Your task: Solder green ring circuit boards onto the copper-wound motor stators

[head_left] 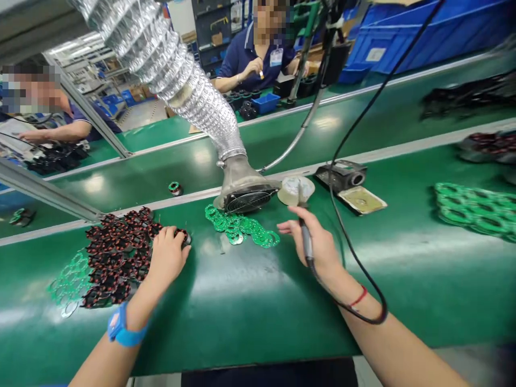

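Observation:
My right hand (320, 247) is closed round a soldering iron (307, 240), held like a pen, its tip end close to a round whitish dish (296, 191). The iron's black cable loops past my wrist. My left hand (168, 255) curls over a small dark motor stator (185, 237) at the right edge of a cluster of similar black-and-red stators (119, 252). Part of that stator is hidden under my fingers. Between my hands lies a loose heap of green ring-shaped circuit boards (245, 228).
A fume extractor hood (250, 191) on a silver duct (193, 91) hangs over the rings. Behind my right hand sits a soldering iron stand (342, 176). More green boards (475, 212) lie at right, others (72, 279) at left. Two people work across the bench.

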`<state>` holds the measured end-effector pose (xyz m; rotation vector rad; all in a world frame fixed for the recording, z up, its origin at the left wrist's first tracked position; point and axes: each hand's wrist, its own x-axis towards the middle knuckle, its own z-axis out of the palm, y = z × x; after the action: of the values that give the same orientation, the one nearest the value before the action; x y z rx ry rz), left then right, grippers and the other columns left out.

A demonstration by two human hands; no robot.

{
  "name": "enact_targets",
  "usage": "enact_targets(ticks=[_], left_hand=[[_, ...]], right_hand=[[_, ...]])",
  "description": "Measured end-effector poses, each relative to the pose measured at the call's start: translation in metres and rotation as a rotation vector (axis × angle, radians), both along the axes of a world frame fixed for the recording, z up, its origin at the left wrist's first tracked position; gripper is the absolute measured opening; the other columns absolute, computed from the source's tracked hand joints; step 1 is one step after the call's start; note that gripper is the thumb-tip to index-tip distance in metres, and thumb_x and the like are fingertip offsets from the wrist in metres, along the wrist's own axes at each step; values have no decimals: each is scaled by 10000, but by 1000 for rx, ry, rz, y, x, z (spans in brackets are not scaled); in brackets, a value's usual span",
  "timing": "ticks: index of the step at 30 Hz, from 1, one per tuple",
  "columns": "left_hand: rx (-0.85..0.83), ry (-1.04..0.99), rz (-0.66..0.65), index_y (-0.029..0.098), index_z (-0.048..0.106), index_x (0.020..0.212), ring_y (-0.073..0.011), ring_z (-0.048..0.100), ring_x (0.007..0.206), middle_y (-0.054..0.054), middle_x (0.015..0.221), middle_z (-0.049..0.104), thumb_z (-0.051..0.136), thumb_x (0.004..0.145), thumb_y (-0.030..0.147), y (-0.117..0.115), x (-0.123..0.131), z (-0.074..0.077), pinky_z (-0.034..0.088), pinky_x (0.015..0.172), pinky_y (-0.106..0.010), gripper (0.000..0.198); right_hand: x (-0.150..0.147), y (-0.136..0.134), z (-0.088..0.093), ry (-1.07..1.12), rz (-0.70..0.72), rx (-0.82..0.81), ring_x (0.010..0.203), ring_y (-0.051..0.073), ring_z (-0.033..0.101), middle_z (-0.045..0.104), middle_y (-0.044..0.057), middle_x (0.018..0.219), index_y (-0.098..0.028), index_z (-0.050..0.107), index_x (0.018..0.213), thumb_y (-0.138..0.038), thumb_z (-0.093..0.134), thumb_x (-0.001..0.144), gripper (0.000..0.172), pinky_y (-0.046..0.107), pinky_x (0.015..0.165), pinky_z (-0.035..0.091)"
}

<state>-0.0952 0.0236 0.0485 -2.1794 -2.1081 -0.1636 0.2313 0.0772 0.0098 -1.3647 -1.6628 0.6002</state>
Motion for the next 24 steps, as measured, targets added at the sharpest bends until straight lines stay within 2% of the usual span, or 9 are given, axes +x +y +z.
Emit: enact_targets(ticks=[3,6,9,11,13,16,18,21,24], left_hand=[[-54,-196,-122,202,577,974,-301,511,1147,-136,1232,536,492,834,174,-22,15,-8,442,961,-515,166],[-144,-482,-203,208,463,1168,-264,470,1237,-140,1355,442,488,849,189,-40,17,-11,434,1007,-470,321],[-212,-716,-178,210,280,1341,-231,490,1220,-160,1372,416,449,889,262,-48,4,-13,460,983,-426,486],[-236,-671,-143,215,346,1316,-247,468,1230,-149,1351,444,438,881,255,-50,-5,-17,426,1007,-466,446],[-250,-507,-136,215,445,1269,-304,387,1289,-148,1392,422,499,839,259,-50,-8,-22,350,1038,-548,435],[-215,-373,-144,209,447,1310,-363,304,1326,-159,1442,384,607,789,334,-50,4,-31,295,1035,-598,559],[-172,-393,-137,208,440,1312,-359,321,1312,-160,1422,413,648,772,373,-47,18,-36,301,1028,-581,602],[-137,-494,-115,216,490,1210,-327,420,1225,-133,1296,530,649,785,349,-36,38,-38,341,999,-549,473],[-217,-692,-180,202,473,1165,-268,516,1131,-106,1182,586,629,792,290,-25,48,-33,400,984,-472,414]], right_hand=[[-15,-11,-6,-193,104,20,800,229,687,710,62,902,-226,499,1152,-262,477,880,275,382,711,547],[-33,-15,-13,-331,47,62,907,284,637,668,115,991,-181,468,1175,-243,593,803,397,446,776,526],[-47,-13,-17,-423,-12,64,935,324,594,639,158,1022,-144,452,1209,-243,643,772,486,481,777,501],[-50,-12,-19,-453,-11,57,909,328,580,638,155,1008,-148,452,1218,-233,630,781,480,489,760,486],[-48,-15,-19,-460,4,48,887,321,570,641,142,992,-155,452,1225,-217,614,786,472,484,757,478],[-45,-26,-20,-448,51,45,902,303,560,638,118,1001,-170,425,1255,-196,600,780,507,467,782,479],[-44,-35,-21,-426,101,56,915,295,556,633,112,1020,-182,404,1276,-193,586,780,528,464,790,481],[-44,-44,-21,-408,133,56,919,296,552,628,120,1042,-183,396,1286,-200,573,783,534,475,792,480],[-43,-49,-20,-419,109,26,931,304,545,631,127,1058,-175,404,1282,-198,581,778,535,482,800,473]])
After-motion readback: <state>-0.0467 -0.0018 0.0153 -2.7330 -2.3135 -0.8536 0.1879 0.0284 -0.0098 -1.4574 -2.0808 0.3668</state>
